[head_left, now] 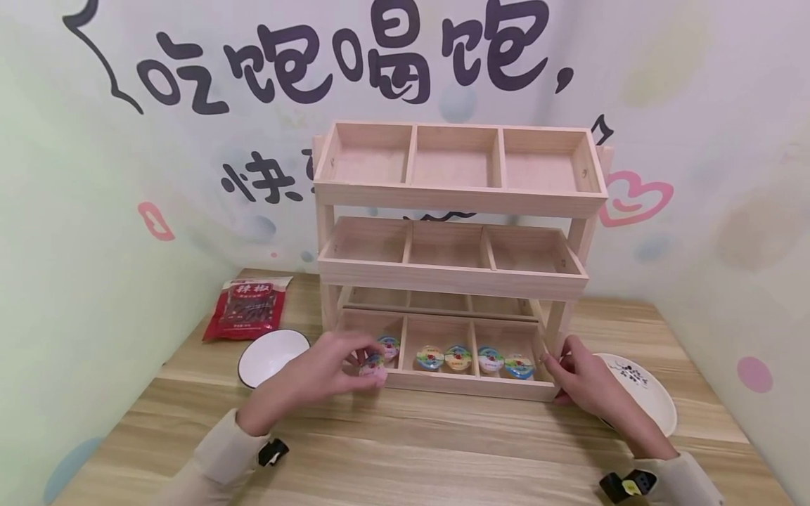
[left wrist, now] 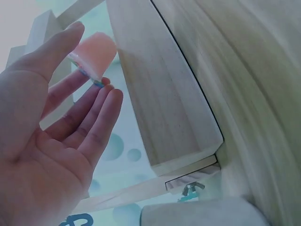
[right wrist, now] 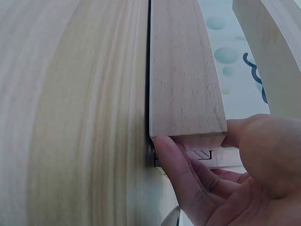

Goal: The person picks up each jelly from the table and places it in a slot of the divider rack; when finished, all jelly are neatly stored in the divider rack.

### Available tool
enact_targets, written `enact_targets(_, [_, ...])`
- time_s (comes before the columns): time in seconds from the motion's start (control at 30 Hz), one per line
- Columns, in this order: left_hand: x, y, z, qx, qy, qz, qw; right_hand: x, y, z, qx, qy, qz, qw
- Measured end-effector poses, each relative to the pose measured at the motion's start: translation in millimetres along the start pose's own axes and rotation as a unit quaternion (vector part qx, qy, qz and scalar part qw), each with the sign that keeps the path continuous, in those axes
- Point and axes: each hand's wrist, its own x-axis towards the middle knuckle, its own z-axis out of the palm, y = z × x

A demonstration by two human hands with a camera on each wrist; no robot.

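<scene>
My left hand (head_left: 325, 369) pinches a small jelly cup (head_left: 373, 367) between thumb and fingers, over the front left of the shelf's bottom tray. Its pink body (left wrist: 96, 54) shows clearly in the left wrist view. Another jelly cup (head_left: 389, 346) lies in the left compartment. Two jelly cups (head_left: 429, 358) sit in the middle compartment and two more (head_left: 490, 360) in the right one. At the tray's right end, my right hand (head_left: 585, 376) grips the corner of the wooden bottom tray (right wrist: 186, 70).
The three-tier wooden shelf (head_left: 455, 200) has divided trays. To its left are a red packet (head_left: 248, 309) and a white bowl (head_left: 273, 357). A white patterned plate (head_left: 652, 393) lies at right, partly behind my right hand. The wall stands behind the shelf.
</scene>
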Motion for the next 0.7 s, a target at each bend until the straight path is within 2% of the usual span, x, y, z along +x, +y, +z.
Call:
enact_targets(0.23, [17.7, -3.7, -1.6, 0.028, 0.024, -0.005, 0.9993, 0.1, 1.1, 1.0, 0.004, 0.0, 0.004, 1.0])
enact_targets(0.37, [26.2, -9.3, -2.4, 0.035, 0.04, -0.027, 0.9982, 0.0, 0.9, 1.5, 0.006, -0.003, 0.009, 0.9999])
enact_targets(0.53, [29.1, -18.0, -2.7, 0.03, 0.049, -0.059, 0.9966, 0.3, -0.9, 0.4, 0.002, -0.006, 0.011, 0.9999])
enact_targets(0.7, [28.3, -24.0, -3.9, 0.047, 0.062, -0.065, 0.9949, -0.1, -2.3, -0.9, 0.007, -0.005, 0.01, 0.9999])
